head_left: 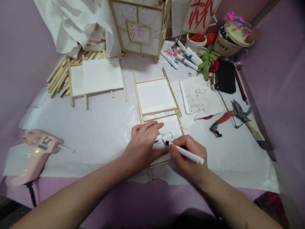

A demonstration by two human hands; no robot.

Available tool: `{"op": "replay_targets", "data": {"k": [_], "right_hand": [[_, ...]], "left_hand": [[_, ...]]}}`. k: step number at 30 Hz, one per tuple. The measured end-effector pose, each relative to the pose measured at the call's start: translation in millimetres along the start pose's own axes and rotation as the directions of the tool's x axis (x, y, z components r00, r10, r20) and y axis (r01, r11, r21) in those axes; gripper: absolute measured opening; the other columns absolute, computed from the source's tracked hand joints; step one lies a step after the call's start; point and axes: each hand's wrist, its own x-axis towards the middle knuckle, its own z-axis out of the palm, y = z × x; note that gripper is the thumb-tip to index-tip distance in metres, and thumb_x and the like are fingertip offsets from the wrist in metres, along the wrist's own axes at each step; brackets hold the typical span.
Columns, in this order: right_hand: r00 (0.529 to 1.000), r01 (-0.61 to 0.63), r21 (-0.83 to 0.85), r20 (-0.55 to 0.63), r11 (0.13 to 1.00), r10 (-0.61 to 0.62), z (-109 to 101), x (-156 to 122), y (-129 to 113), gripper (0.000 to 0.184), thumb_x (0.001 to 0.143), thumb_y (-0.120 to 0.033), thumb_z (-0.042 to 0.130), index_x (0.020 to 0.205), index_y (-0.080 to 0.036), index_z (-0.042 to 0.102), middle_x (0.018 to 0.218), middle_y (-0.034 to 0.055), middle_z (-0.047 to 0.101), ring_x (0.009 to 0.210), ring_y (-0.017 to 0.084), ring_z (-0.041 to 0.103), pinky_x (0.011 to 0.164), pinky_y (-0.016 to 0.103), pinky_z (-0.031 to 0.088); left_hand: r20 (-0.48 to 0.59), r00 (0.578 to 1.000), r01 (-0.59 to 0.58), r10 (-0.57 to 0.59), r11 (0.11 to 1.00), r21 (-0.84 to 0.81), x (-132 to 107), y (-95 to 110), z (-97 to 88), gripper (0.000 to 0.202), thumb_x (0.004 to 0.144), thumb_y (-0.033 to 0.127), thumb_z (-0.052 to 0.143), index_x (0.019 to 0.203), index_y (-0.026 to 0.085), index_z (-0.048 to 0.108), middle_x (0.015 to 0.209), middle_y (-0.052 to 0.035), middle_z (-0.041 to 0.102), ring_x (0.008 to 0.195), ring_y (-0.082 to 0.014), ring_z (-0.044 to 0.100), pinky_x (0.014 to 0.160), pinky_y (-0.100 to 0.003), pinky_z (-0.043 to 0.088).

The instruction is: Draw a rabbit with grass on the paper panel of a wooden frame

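Observation:
A white marker (188,155) with a black tip is gripped in my right hand (189,156), its point at a black line drawing (168,136) on white paper. That paper (172,122) is stretched in a small frame of thin wooden sticks. My left hand (145,140) lies over the paper's left part and presses on it, fingers partly curled. A short white piece (158,137), looking like the marker's cap, pokes out between its fingers. Just beyond, another stick frame (156,95) holds blank white paper.
A pink glue gun (39,149) lies at left with its green light on. Another papered frame (97,78) rests by a pile of sticks (58,76). Sketches (200,98), red-handled pruning shears (222,121), several markers (188,62) and a paper lantern (140,19) surround the workspace.

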Motion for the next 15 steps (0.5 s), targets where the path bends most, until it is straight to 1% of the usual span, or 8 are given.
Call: {"op": "replay_targets", "data": {"k": [5,10,13,15], "right_hand": [[1.000,-0.003,0.023,0.023,1.000,0.003,-0.3,-0.8,0.1,0.014,0.086,-0.017,0.065,0.076,-0.022,0.056,0.065,-0.0042,0.061,0.054,0.010,0.054,0.051,0.025,0.043],[1.000,0.011,0.025,0.018,1.000,-0.012,-0.7,-0.7,-0.4,0.015,0.085,-0.016,0.064,0.075,-0.022,0.055,0.065,-0.0042,0.060,0.054,0.010,0.053,0.051,0.025,0.042],[1.000,0.013,0.009,0.004,1.000,-0.013,-1.1,-0.5,-1.0,0.016,0.085,-0.016,0.064,0.074,-0.022,0.054,0.063,-0.0048,0.059,0.053,0.010,0.052,0.051,0.025,0.042],[1.000,0.006,0.000,-0.001,1.000,-0.006,-1.6,-0.5,-1.4,0.017,0.085,-0.016,0.064,0.074,-0.022,0.053,0.062,-0.0054,0.057,0.052,0.009,0.050,0.051,0.025,0.041]], "left_hand": [[-0.011,1.000,-0.009,0.009,1.000,0.000,1.4,0.7,-0.6,0.040,0.078,0.026,0.083,0.109,0.018,0.058,0.137,-0.0111,0.064,0.133,-0.0311,0.053,0.097,-0.045,0.035],[-0.010,1.000,-0.009,0.009,1.000,-0.003,1.4,2.0,-1.5,0.044,0.077,0.023,0.085,0.112,0.018,0.058,0.135,-0.0127,0.066,0.133,-0.0322,0.054,0.096,-0.045,0.035],[-0.011,1.000,-0.013,0.013,1.000,-0.005,0.6,1.0,-1.0,0.044,0.074,0.022,0.087,0.106,0.018,0.057,0.137,-0.0123,0.064,0.133,-0.0320,0.053,0.097,-0.045,0.034],[-0.013,1.000,-0.015,0.015,1.000,-0.002,0.3,-0.3,-0.3,0.047,0.073,0.022,0.088,0.108,0.018,0.057,0.137,-0.0122,0.064,0.134,-0.0322,0.052,0.098,-0.045,0.034]]}}
